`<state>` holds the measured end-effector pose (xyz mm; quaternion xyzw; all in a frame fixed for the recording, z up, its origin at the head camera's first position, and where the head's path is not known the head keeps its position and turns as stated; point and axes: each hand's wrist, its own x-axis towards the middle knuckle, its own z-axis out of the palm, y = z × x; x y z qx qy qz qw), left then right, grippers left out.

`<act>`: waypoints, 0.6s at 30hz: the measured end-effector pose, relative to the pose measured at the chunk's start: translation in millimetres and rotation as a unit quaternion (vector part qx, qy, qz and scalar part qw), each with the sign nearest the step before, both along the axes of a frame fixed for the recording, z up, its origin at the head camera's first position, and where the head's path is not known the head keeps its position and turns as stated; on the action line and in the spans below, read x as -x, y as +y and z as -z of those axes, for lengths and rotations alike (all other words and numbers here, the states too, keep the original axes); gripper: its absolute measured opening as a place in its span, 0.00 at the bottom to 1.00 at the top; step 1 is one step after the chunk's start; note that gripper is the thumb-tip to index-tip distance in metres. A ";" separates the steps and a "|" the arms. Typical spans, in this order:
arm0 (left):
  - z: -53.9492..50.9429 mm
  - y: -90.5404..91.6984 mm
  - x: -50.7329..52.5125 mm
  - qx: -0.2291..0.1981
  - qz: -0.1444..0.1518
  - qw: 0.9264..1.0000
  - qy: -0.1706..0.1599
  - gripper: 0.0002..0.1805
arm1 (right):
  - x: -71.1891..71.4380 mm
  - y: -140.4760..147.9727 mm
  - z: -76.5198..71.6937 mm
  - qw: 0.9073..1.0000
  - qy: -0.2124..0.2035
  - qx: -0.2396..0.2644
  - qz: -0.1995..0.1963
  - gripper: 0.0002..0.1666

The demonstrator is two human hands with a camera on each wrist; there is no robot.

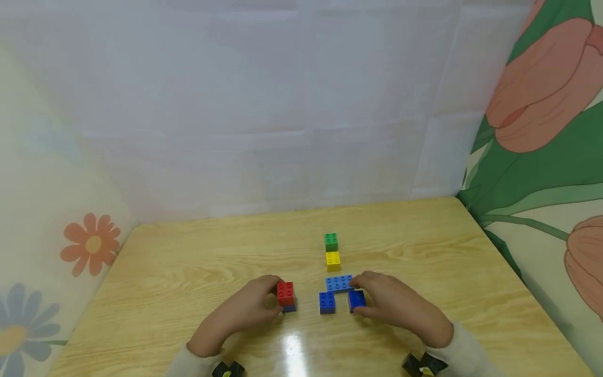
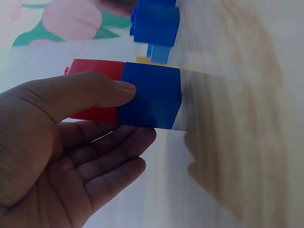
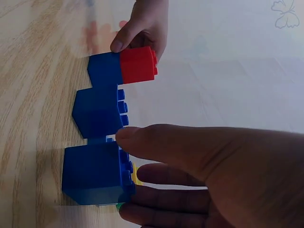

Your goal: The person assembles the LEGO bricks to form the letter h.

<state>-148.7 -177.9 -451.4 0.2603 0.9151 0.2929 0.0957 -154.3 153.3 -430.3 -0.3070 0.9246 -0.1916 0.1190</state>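
My left hand (image 1: 256,301) pinches a small stack, a red brick (image 1: 285,294) on top of a blue brick (image 2: 152,95). In the left wrist view its thumb lies across both bricks, with the fingers on the opposite side. My right hand (image 1: 388,296) has its thumb and fingers about a dark blue brick (image 1: 356,301), thumb at the near edge, fingertips at the far one. Another dark blue brick (image 1: 327,302) stands between the hands. Behind these two lies a longer light blue brick (image 1: 339,283), its right end beside the right index finger.
Farther back on the wooden table (image 1: 198,251) stand a yellow brick (image 1: 333,261) and, just behind it, a green brick (image 1: 331,241). A white sheet (image 1: 282,104) hangs along the back edge. Flower-printed cloths border the left and right sides.
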 end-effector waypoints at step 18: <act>-9.6 -16.8 3.9 -0.008 -0.009 0.999 -0.030 0.19 | -0.8 -3.2 0.8 1.000 0.000 -0.001 0.002 0.23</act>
